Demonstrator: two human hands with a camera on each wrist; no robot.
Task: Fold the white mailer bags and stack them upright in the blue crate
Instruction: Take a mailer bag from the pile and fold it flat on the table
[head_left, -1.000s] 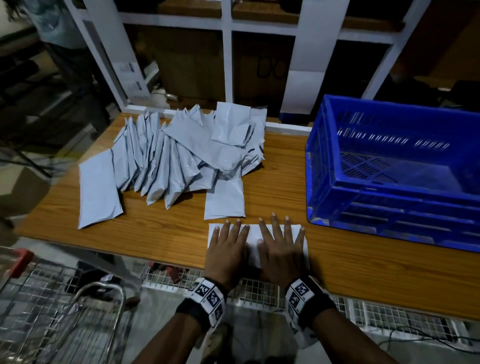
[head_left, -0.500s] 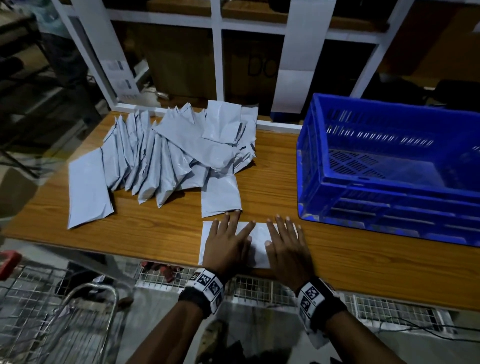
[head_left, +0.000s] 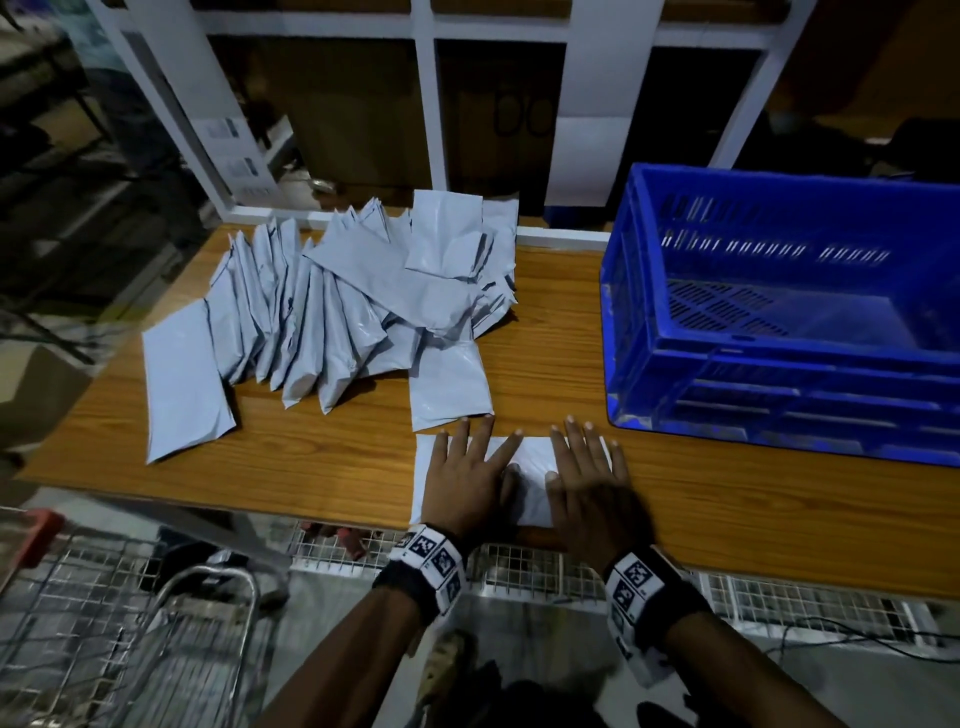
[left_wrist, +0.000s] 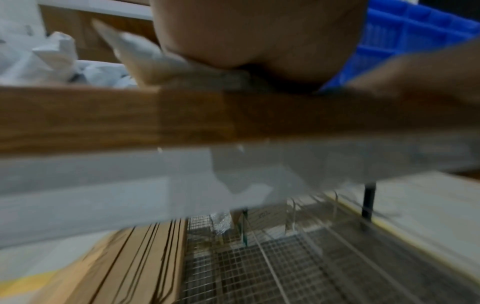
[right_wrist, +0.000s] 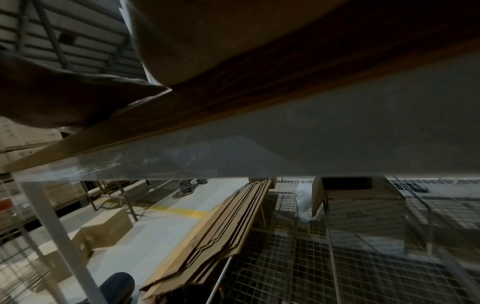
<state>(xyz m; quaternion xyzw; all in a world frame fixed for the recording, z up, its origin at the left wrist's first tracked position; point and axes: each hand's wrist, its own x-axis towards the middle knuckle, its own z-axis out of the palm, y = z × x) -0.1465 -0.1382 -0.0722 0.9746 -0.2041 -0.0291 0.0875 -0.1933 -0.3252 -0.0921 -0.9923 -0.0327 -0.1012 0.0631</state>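
While the blue crate (head_left: 789, 332) on the right of the wooden table (head_left: 545, 322) shows only its bare slotted floor in the head view, the job looks barely begun: no bag can be seen inside it, and a large pile of white mailer bags (head_left: 337, 306) lies fanned out on the left and middle of the table. One mailer bag (head_left: 530, 478) sits at the near edge, well short of the crate, and both hands are flat on it. The left hand (head_left: 467, 478) presses its left half with fingers spread and straight; the right hand (head_left: 587, 483) presses its right half the same way, so neither hand grasps anything. I judge this to be flattening or creasing one bag; lifting it and standing it upright in the crate remain, as does the whole pile.

From the left wrist view, blurred, the heel of the left hand (left_wrist: 259, 35) bears down on a pale bag edge at the table's front rim, with the crate (left_wrist: 405, 33) beyond.

From the right wrist view, the right hand (right_wrist: 207, 37) lies against the table edge; the fingers and the bag are hidden.
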